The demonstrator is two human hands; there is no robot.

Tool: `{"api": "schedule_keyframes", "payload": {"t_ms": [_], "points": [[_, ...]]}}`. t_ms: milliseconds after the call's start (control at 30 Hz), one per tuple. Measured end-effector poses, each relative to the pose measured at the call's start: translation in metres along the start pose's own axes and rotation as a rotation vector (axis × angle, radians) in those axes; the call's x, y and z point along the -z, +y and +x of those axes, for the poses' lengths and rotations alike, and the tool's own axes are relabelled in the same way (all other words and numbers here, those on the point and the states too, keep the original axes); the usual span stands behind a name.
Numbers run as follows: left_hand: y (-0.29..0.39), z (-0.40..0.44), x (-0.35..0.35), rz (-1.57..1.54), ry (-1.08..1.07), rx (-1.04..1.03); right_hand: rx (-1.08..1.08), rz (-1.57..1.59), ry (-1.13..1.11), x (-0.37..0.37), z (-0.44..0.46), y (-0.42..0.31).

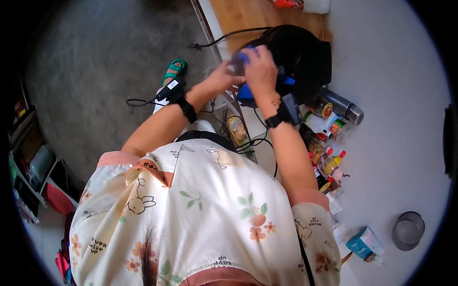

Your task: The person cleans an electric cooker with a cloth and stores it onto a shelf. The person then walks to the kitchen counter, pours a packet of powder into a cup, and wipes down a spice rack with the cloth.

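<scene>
Both hands meet over the counter's near edge, smeared by motion. Between them is a small dark piece with a blue part, too blurred to name. My left hand is closed around its lower side. From above, my right hand grips the blue part with bent fingers. Just beyond is a large rounded black object; its kind is unclear. Below my hands, a blue and black item lies partly hidden by my right wrist. Each wrist wears a black strap with a small device.
A black cord runs left from the black object. A grey flask and several bottles lie along the wall on the right. A dark mesh cup and a teal packet are at lower right. Cables hang below the counter.
</scene>
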State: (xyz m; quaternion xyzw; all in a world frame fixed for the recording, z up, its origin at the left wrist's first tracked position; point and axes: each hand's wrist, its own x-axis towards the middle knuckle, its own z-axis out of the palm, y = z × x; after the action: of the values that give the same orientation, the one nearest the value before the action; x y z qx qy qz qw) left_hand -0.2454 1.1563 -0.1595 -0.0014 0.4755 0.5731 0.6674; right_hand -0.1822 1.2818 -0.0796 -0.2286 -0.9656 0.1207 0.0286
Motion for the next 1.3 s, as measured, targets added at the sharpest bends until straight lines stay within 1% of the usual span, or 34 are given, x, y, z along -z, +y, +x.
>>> {"api": "schedule_keyframes", "payload": {"t_ms": [33,67,100,133,233,367,400,467,500,600,633,767,833,900,933,1000,1033,1133,1167,1200,1267,1300], "points": [[0.005,-0.001,-0.001,-0.005,0.016,-0.005,-0.033,0.007,0.074,0.000,0.010,0.008],[0.007,-0.001,0.000,-0.011,0.029,-0.010,-0.093,0.028,0.103,0.000,0.019,0.010],[0.006,0.001,-0.001,-0.029,0.032,-0.052,-0.098,0.022,0.127,-0.004,0.023,0.011],[0.006,0.001,0.001,-0.014,0.031,-0.043,-0.103,0.014,0.151,-0.008,0.023,0.011],[0.005,0.008,0.006,0.000,0.017,-0.037,-0.010,0.065,0.048,-0.009,0.006,-0.002],[0.004,0.011,0.008,0.002,0.016,-0.063,0.012,0.127,-0.139,-0.004,-0.018,-0.012],[0.005,0.010,0.008,0.010,0.025,-0.068,0.017,0.114,-0.153,-0.002,-0.024,-0.013],[0.006,0.011,0.010,-0.012,-0.036,-0.078,0.031,0.087,-0.182,0.004,-0.031,-0.012],[0.004,0.011,0.010,-0.023,-0.064,-0.078,-0.001,0.095,-0.232,0.006,-0.028,-0.007],[0.002,0.011,0.008,-0.108,-0.127,-0.118,-0.038,0.088,-0.017,0.023,-0.006,-0.002],[0.009,0.006,0.006,-0.150,-0.097,-0.037,0.037,0.076,0.049,0.024,0.007,-0.002],[0.012,0.008,0.007,-0.183,-0.052,0.022,0.171,-0.290,-0.151,-0.011,0.010,-0.012],[0.012,0.010,0.009,-0.209,-0.045,0.042,0.150,-0.295,-0.153,-0.011,-0.007,-0.015],[0.014,0.017,0.013,-0.201,-0.037,-0.011,0.163,-0.289,-0.126,-0.008,-0.019,-0.016],[0.008,0.018,0.012,-0.204,-0.035,-0.031,0.174,-0.258,-0.169,-0.007,-0.032,-0.014],[-0.009,0.028,0.018,-0.187,-0.060,-0.006,0.210,-0.208,-0.234,-0.005,-0.046,-0.010],[-0.012,0.034,0.024,-0.175,-0.069,0.008,0.180,-0.142,-0.270,-0.002,-0.048,-0.012],[-0.006,0.027,0.018,-0.248,-0.105,0.023,0.084,0.008,-0.247,0.011,-0.038,0.004],[-0.008,0.030,0.017,-0.229,-0.122,0.002,0.030,-0.050,-0.174,0.016,-0.026,0.011],[-0.002,0.024,0.013,-0.220,-0.075,0.013,-0.045,-0.070,-0.064,0.020,-0.014,0.018],[0.014,0.011,0.004,-0.190,0.011,0.028,-0.195,-0.164,-0.004,0.027,0.014,0.025],[0.012,0.015,0.002,-0.227,0.031,0.038,-0.268,-0.221,-0.087,0.021,0.022,0.028]]}}
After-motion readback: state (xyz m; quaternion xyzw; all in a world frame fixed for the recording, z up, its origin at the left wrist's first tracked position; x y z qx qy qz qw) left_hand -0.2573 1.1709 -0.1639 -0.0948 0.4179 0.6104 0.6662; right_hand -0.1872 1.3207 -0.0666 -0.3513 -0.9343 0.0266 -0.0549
